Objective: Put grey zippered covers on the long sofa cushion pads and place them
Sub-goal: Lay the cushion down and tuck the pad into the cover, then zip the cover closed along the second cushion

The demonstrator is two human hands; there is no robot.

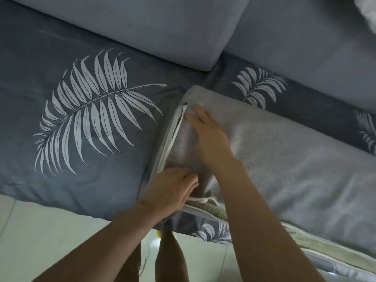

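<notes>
A long cushion pad in a light grey cover [284,159] lies across the sofa seat, running from the middle to the right. At its left end the white zipper tape [173,135] gapes open. My left hand [173,188] sits at the near corner of that end, fingers bent into the fabric by the zipper; whether it pinches the cloth is unclear. My right hand [207,131] lies flat on top of the cover with straight fingers pointing at the far corner. A dark grey leaf-print cover [211,231] shows under the pad's near edge.
A dark grey seat cushion with a large white leaf print [81,119] fills the left. Pale grey back cushions [162,31] stand behind. Something white [366,11] sits at the top right corner. Pale floor tiles [40,231] and my legs [166,257] are below.
</notes>
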